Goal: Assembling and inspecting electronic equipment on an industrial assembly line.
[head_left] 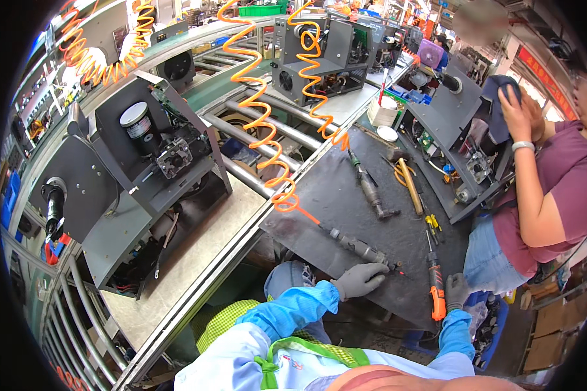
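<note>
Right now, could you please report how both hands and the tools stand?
Left hand beside the nearer air tool; right hand beside the orange-and-black driver. Both tools lying on the black tabletop. Hammer farther back, apart from both hands.

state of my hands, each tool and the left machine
Left hand: gloved, loosely open
Right hand: gloved, grip unclear
Lower air tool: lying, hose attached
Upper air tool: lying, hose attached
Hammer: lying
Orange power tool: lying
Yellow-handled tools: lying
Left machine: open, innards exposed

The bench point(323, 195) occupies the centre right of the frame. Its black top carries two air tools point(370, 190) at centre, a wooden-handled hammer point(411, 188) to their right, and an orange-and-black power driver point(436, 290) lower right.
</note>
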`<state>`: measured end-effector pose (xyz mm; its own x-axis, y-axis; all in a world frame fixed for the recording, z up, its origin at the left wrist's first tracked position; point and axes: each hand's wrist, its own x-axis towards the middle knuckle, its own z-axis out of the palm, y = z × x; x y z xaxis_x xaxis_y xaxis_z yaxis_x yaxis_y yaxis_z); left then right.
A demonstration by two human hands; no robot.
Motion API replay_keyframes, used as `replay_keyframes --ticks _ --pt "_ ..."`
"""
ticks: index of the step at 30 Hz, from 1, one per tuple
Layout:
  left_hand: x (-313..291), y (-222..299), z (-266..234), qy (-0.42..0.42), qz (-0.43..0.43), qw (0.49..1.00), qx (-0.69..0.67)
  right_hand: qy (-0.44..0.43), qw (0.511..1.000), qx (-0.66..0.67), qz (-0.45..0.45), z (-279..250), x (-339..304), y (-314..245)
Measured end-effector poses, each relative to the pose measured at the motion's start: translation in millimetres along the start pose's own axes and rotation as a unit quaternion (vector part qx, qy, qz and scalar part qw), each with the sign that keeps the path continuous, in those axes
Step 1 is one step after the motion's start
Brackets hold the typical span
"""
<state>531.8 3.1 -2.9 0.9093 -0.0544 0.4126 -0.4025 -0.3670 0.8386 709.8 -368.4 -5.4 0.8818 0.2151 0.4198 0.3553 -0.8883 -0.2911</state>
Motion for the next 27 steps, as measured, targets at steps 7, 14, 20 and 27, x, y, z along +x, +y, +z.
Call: replay_keyframes --ticks 7,14,20,27 --pt "-4.3 3.8 -2.7 -0.002 -0.006 1.0 0.002 -0.009 1.0 -0.01 0.012 -5.2 -3.0 -7.1" --pt "1.0 7.2 -5.7 -0.009 -0.006 1.0 0.001 0.006 1.0 -0.023 -0.019 -1.3 1.7 -6.1" --pt "1.9 5.6 -2.8 -0.013 -0.011 1.0 0.009 0.003 1.0 0.008 0.022 -1.6 -2.3 -8.8" --pt "0.9 8.3 -5.6 -0.009 -0.009 1.0 0.015 0.023 1.0 -0.01 -0.016 0.3 -0.7 -1.2"
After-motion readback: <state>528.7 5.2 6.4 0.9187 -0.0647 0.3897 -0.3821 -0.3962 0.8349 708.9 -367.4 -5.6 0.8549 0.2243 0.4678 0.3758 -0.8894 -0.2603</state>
